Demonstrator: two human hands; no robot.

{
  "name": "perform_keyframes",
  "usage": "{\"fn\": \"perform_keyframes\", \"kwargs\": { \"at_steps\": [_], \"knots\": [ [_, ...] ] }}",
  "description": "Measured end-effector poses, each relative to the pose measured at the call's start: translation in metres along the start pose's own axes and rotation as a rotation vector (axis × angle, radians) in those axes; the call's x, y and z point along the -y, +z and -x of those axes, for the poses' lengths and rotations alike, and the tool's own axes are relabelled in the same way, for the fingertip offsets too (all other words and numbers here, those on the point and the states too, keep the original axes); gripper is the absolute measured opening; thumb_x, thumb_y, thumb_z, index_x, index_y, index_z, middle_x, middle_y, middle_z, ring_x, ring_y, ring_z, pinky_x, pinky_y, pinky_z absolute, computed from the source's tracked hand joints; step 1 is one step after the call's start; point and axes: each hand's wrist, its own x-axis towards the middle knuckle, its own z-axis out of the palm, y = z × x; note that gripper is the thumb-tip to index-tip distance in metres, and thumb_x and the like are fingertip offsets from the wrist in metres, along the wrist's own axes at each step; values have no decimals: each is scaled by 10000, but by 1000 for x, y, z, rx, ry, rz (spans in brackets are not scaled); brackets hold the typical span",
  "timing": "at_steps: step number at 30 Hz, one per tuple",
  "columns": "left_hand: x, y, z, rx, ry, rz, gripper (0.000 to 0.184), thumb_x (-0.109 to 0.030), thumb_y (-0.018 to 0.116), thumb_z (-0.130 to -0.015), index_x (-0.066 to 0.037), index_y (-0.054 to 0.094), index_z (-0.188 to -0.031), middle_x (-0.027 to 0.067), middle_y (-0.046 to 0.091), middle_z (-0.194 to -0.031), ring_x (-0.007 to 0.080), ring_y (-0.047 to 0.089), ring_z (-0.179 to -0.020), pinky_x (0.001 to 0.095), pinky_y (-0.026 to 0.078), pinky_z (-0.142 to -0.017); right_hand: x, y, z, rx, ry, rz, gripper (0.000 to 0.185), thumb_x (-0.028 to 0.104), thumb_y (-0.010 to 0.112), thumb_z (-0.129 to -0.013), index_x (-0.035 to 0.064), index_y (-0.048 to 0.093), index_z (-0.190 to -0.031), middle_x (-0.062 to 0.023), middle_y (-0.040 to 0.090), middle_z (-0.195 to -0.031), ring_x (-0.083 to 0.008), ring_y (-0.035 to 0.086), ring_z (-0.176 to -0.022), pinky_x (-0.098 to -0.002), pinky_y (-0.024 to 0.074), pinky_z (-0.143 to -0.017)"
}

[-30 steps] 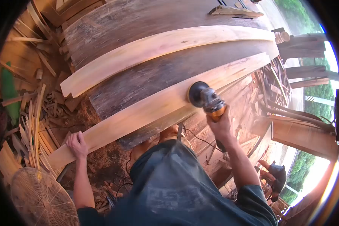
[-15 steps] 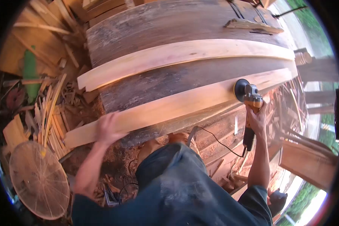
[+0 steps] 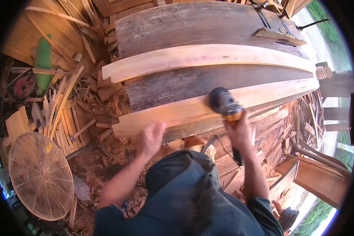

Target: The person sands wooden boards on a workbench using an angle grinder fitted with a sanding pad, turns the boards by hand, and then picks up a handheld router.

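Right hand (image 3: 239, 131): grip wrapped round angle sander (image 3: 224, 103), at near plank (image 3: 177, 112). Left hand (image 3: 152, 138): blurred by plank's near edge; cannot tell grip or contact. Near plank on tabletop (image 3: 159, 89), notched plank (image 3: 200, 55) beyond.

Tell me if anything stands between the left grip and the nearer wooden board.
Nothing visible does: the left grip overlaps the nearer wooden board in view, contact unclear. The angle grinder, in the right grip, is farther right.
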Motion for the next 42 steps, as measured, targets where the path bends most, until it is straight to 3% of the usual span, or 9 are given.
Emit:
{"fn": "perform_keyframes", "kwargs": {
  "at_steps": [4, 7, 11, 14, 20, 24, 31, 38, 42],
  "knots": [
    [-4, 51, 42, 227, -239, 518, 537, -487, 536, -1068, -21, 599, -1329, 82, 660, -1231, 150, 639, -1093, 326, 523, -967, 71, 67, 47, 193, -226, 38, 792, 343, 729, -904, 30, 280, -1476, -335, 680, -1070, -526, 684, -956, -593, 563, -805],
    [-25, 40, 52, -194, -441, 753, 567, -499, 590, -1039, -19, 618, -1340, 91, 682, -1220, 182, 637, -1116, 342, 525, -960, 105, 103, 65, 334, -391, 34, 793, 341, 718, -903, 3, 298, -1485, -336, 653, -1125, -536, 667, -988, -594, 548, -843],
    [-28, 38, 51, -104, -458, 891, 486, -500, 605, -1027, -132, 604, -1345, 28, 664, -1239, 170, 642, -1112, 378, 521, -948, 74, 93, 53, 407, -533, -276, 829, 370, 698, -951, -4, 277, -1559, -349, 613, -1252, -503, 649, -1115, -529, 551, -920],
    [-42, 93, 17, -53, -404, 880, 484, -365, 784, -929, -39, 633, -1254, 71, 704, -1084, 153, 706, -874, 290, 591, -707, 42, 64, 38, 353, -251, -499, 754, 330, 656, -988, 39, 284, -1575, -320, 684, -1164, -467, 694, -1076, -475, 567, -897],
    [-75, 197, -43, 191, -244, 692, 505, -454, 790, -909, -8, 665, -1110, 43, 677, -956, 126, 683, -802, 288, 587, -664, -43, 12, -17, 64, -206, -504, 549, 243, 622, -1006, 19, 389, -1449, -213, 730, -926, -271, 761, -840, -380, 585, -681],
    [-64, 166, -29, 104, -339, 793, 492, -447, 829, -874, 15, 717, -1000, 30, 691, -865, 82, 649, -769, 249, 514, -629, -1, 21, 2, 112, -221, -447, 593, 225, 645, -985, 16, 383, -1475, -206, 731, -965, -261, 754, -857, -375, 584, -720],
    [-26, 33, 16, -67, -415, 860, 453, -429, 692, -981, -54, 653, -1231, 56, 703, -1051, 141, 707, -865, 310, 607, -725, 90, 97, 46, 322, -280, -306, 739, 382, 701, -950, 118, 338, -1537, -269, 733, -976, -494, 713, -914, -547, 579, -783],
    [18, -26, 38, -69, -446, 825, 496, -485, 601, -1014, -105, 604, -1333, 81, 708, -1129, 182, 713, -1004, 339, 610, -788, 133, 131, 71, 382, -390, -300, 730, 325, 703, -960, 20, 337, -1512, -242, 744, -972, -414, 746, -889, -488, 594, -765],
    [-16, 22, 24, -116, -249, 809, 419, -398, 775, -932, -11, 704, -1074, 0, 665, -880, 73, 619, -798, 232, 500, -663, 96, 115, 61, 359, -280, -458, 684, 228, 714, -954, 11, 351, -1492, -224, 753, -957, -343, 772, -890, -420, 604, -757]
  ]
}}
